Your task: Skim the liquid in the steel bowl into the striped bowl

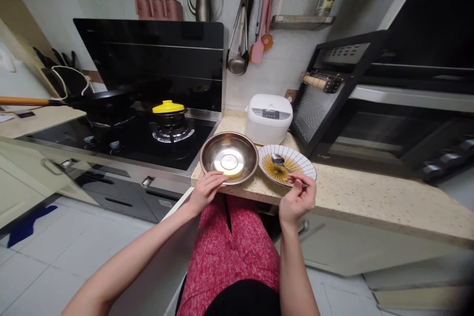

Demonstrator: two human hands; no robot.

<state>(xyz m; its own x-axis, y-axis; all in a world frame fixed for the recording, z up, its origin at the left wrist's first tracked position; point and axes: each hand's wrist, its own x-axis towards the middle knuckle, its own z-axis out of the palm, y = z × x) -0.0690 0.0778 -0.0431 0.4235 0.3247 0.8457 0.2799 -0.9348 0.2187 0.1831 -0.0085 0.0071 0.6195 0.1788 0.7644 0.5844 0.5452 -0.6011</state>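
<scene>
A shallow stainless steel bowl sits at the counter's front edge, close to the hob. My left hand is closed on its near-left rim, fingers reaching over the inside. Beside the bowl on the right lies a white plate with dark radiating lines, with a brownish-yellow liquid spread over its middle. My right hand pinches the handle of a metal spoon at the plate's near-right side. The spoon's head is over the liquid; whether it touches the plate I cannot tell.
Behind the bowl and plate stands a white rice cooker. A small pot with a yellow lid is on the hob, and a wooden-handled pan is farther left. An oven stands at the right. Below the counter, a drawer appears pulled out.
</scene>
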